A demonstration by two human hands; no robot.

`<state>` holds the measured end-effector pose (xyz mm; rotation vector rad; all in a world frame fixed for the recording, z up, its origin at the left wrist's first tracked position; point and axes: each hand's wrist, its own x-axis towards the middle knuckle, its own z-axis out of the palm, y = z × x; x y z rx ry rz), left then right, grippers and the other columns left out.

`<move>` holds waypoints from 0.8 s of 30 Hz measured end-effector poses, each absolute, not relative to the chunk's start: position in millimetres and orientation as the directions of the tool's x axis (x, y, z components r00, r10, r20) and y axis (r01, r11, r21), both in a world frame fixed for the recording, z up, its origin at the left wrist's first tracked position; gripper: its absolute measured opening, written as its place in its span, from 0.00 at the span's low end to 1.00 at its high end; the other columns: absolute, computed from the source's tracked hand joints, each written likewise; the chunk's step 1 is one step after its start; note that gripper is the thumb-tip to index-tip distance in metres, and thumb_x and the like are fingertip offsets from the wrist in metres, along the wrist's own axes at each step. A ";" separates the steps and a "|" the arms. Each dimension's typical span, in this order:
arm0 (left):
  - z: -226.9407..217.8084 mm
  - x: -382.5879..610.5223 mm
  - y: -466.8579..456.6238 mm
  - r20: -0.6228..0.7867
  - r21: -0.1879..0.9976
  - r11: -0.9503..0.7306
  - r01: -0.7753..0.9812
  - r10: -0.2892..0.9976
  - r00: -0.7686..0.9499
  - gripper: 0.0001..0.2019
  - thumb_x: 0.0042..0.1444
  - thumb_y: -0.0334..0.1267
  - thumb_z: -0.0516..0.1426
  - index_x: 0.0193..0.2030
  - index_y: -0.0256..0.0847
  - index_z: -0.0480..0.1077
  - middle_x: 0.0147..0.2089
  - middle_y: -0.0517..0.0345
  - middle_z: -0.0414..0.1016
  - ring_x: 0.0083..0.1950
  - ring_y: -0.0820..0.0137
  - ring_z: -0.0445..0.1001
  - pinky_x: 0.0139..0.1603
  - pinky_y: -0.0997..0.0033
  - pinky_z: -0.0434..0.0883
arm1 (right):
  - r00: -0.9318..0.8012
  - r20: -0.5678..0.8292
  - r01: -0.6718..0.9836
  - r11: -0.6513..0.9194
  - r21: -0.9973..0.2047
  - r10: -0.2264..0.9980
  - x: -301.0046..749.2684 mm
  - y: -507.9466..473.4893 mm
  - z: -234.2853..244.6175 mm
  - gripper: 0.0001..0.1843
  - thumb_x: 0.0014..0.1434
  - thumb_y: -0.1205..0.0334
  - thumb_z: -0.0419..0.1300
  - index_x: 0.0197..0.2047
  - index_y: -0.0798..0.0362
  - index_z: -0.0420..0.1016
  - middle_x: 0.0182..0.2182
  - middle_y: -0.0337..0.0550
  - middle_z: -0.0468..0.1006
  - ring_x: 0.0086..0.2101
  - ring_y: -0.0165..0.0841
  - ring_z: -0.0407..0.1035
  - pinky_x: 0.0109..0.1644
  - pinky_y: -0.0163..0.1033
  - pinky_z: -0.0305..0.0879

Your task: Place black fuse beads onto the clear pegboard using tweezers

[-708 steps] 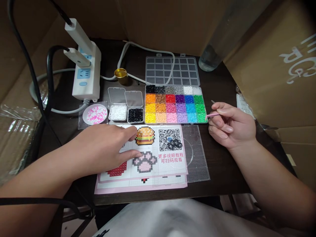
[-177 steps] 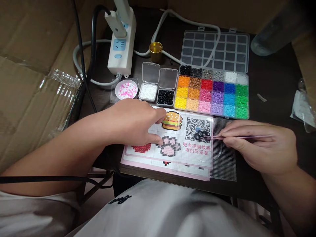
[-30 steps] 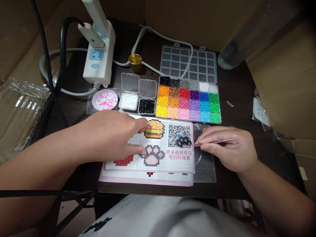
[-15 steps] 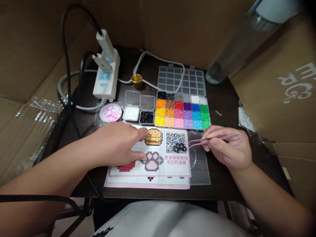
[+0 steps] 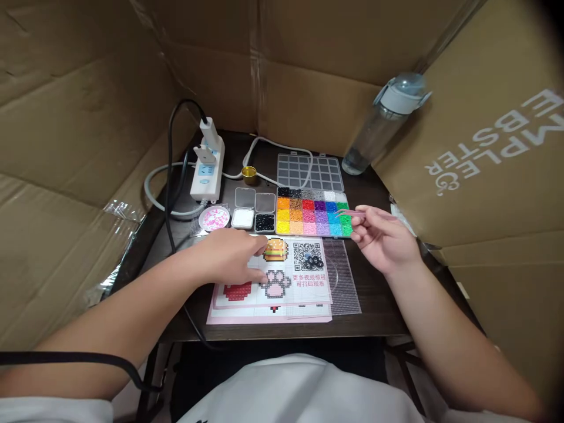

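Pink tweezers (image 5: 346,212) are pinched in my right hand (image 5: 385,238), their tips pointing left over the blue and green cells of a bead box (image 5: 279,234). My left hand (image 5: 231,255) rests on the printed pattern sheet (image 5: 264,298), thumb and index finger apart, with no object visible in it. Beside that thumb is a printed pink paw (image 5: 275,285), and a burger picture lies above it. A clear pegboard (image 5: 346,282) overlaps the sheet's right side. Small black beads (image 5: 314,262) sit in a cluster over the QR code.
Behind the sheet stand a small box of white beads (image 5: 242,218), one of black beads (image 5: 265,222) and a dish of pink and white beads (image 5: 214,219). Further back are a power strip (image 5: 208,176), a gold cup (image 5: 249,175) and a water bottle (image 5: 376,129). Cardboard walls surround the table.
My right hand, with the tweezers, has risen from beside the pegboard to the bead box's right side. My left hand stays on the sheet. The camera view has tilted up.
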<state>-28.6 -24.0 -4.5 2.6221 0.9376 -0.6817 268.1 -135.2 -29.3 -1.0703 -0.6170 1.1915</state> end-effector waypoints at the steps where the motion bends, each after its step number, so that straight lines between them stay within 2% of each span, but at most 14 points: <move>1: -4.7 -28.7 -23.8 -0.513 0.097 -0.753 0.651 0.522 0.681 0.29 0.54 0.66 0.59 0.54 0.48 0.75 0.43 0.47 0.85 0.43 0.50 0.82 0.38 0.58 0.68 | 0.289 -0.155 -0.434 -0.015 -0.901 0.945 269.1 -134.4 -26.9 0.17 0.44 0.55 0.85 0.35 0.49 0.87 0.26 0.36 0.83 0.22 0.22 0.71 0.28 0.28 0.76; 6: -6.3 -28.7 -22.7 -0.503 0.107 -0.757 0.645 0.518 0.691 0.30 0.54 0.67 0.59 0.54 0.48 0.75 0.44 0.47 0.85 0.43 0.50 0.81 0.38 0.57 0.68 | 0.271 -0.164 -0.419 -0.037 -0.907 0.948 264.6 -142.5 -24.8 0.18 0.42 0.56 0.86 0.34 0.49 0.87 0.25 0.36 0.82 0.22 0.22 0.71 0.26 0.27 0.75; 9: -7.4 -28.9 -22.2 -0.502 0.115 -0.755 0.646 0.517 0.693 0.31 0.53 0.67 0.59 0.54 0.48 0.76 0.43 0.47 0.85 0.42 0.50 0.81 0.37 0.57 0.68 | 0.259 -0.108 -0.337 -0.015 -0.942 0.960 255.9 -158.9 -34.1 0.15 0.47 0.53 0.84 0.36 0.49 0.89 0.26 0.39 0.84 0.23 0.25 0.75 0.29 0.31 0.78; 12: -7.5 -28.8 -21.9 -0.503 0.120 -0.752 0.648 0.517 0.692 0.30 0.53 0.67 0.59 0.54 0.48 0.76 0.41 0.48 0.85 0.41 0.50 0.81 0.37 0.57 0.67 | 0.197 0.132 0.019 0.131 -0.991 0.971 248.4 -175.8 -45.0 0.07 0.58 0.56 0.78 0.38 0.48 0.90 0.37 0.46 0.89 0.33 0.33 0.83 0.37 0.37 0.83; 14: -6.9 -28.3 -21.9 -0.503 0.122 -0.752 0.648 0.516 0.693 0.29 0.54 0.66 0.59 0.53 0.48 0.76 0.41 0.48 0.84 0.41 0.51 0.81 0.36 0.57 0.66 | 0.127 0.285 0.237 0.250 -0.939 0.950 244.8 -182.8 -49.8 0.02 0.62 0.61 0.75 0.38 0.48 0.91 0.39 0.48 0.90 0.39 0.37 0.85 0.42 0.40 0.85; 16: -6.3 -27.6 -21.7 -0.506 0.123 -0.755 0.643 0.510 0.696 0.28 0.55 0.66 0.58 0.53 0.48 0.76 0.40 0.47 0.84 0.41 0.51 0.81 0.36 0.58 0.65 | 0.066 0.384 0.339 0.341 -0.877 0.921 242.0 -185.6 -52.5 0.06 0.61 0.68 0.73 0.39 0.48 0.91 0.38 0.48 0.90 0.39 0.38 0.86 0.43 0.40 0.85; 20: -7.2 -26.6 -21.1 -0.521 0.101 -0.768 0.633 0.501 0.691 0.28 0.55 0.67 0.57 0.52 0.48 0.75 0.39 0.47 0.85 0.40 0.50 0.81 0.35 0.58 0.64 | -0.014 0.477 0.363 0.450 -0.816 0.879 239.0 -182.7 -56.3 0.14 0.59 0.75 0.71 0.43 0.48 0.91 0.36 0.46 0.91 0.35 0.38 0.86 0.40 0.40 0.85; 24: -12.0 -26.1 -19.5 -0.541 0.082 -0.748 0.659 0.522 0.660 0.31 0.53 0.70 0.56 0.52 0.50 0.76 0.39 0.47 0.84 0.40 0.51 0.81 0.35 0.58 0.64 | -0.028 0.494 0.329 0.475 -0.816 0.869 240.4 -179.5 -60.3 0.18 0.58 0.78 0.72 0.45 0.47 0.91 0.36 0.46 0.91 0.34 0.38 0.86 0.39 0.40 0.85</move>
